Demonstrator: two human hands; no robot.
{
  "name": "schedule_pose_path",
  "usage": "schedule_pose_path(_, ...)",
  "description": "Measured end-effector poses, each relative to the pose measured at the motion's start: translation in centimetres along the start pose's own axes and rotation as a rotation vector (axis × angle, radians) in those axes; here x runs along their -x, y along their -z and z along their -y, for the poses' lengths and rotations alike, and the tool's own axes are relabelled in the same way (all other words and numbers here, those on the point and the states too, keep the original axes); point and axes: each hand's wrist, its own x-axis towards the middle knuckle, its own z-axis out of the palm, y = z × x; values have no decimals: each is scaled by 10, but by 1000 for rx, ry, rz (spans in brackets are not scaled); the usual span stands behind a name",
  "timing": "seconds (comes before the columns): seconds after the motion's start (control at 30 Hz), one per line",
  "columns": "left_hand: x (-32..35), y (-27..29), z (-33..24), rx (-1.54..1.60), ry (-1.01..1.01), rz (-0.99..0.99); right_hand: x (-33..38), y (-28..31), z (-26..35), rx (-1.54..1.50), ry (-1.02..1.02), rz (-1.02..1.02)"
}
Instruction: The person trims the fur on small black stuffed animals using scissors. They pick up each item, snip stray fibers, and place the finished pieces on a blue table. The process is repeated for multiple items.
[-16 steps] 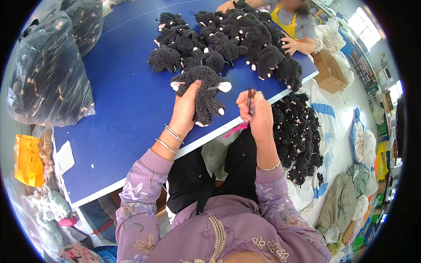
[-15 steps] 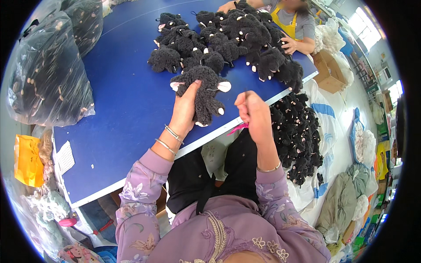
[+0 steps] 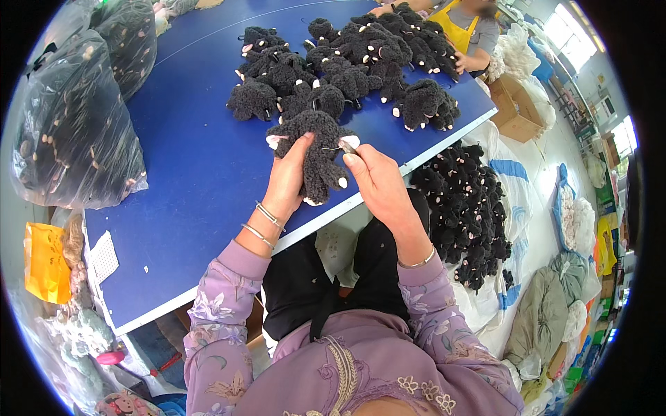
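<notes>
A fuzzy black plush toy point(image 3: 316, 159) with pale ears and light foot tips is held above the near edge of the blue table point(image 3: 187, 229). My left hand point(image 3: 290, 170) grips it, thumb pressed on its front. My right hand point(image 3: 378, 180) is closed at the toy's right ear, pinching a small, thin, greyish tool point(image 3: 348, 146) whose kind I cannot make out. Its tip is at the ear, and the fingers hide the rest. Just beyond lies a pile of similar black plush toys point(image 3: 340, 73).
Clear plastic bags point(image 3: 76, 125) of dark plush stand at the left. More black toys point(image 3: 468, 215) lie heaped below the table's right edge. A cardboard box point(image 3: 515, 109) sits farther right. Across the table, a person in a yellow apron point(image 3: 454, 28) has a hand by the pile.
My right hand has moved left, bringing the tool to the toy's ear. The left hand still holds the toy. Across the table, toys at the pile's right end have shifted away.
</notes>
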Motion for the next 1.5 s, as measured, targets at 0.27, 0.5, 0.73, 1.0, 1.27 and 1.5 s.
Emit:
schedule_pose_path(0.27, -1, 2, 5, -44, -1, -8, -3, -6, 0, -42, 43, -31)
schedule_pose_path(0.5, 1, -3, 1, -107, -5, 12, 4, 6, -14, -782, -62, -180)
schedule_pose_path(0.73, -1, -2, 7, -162, 15, 34, -9, 7, -19, -442, -188, -166)
schedule_pose_path(1.0, 1, 9, 7, -387, -44, 324, 23, 106, -29, -1022, -73, -780)
schedule_pose_path(1.27, -6, 4, 8, -431, 35, 305, 80, 96, -145, -1158, -212, -859)
schedule_pose_path(1.5, -2, 8, 4, -508, -12, 246, 83, -75, -289, -872, -1016, -703)
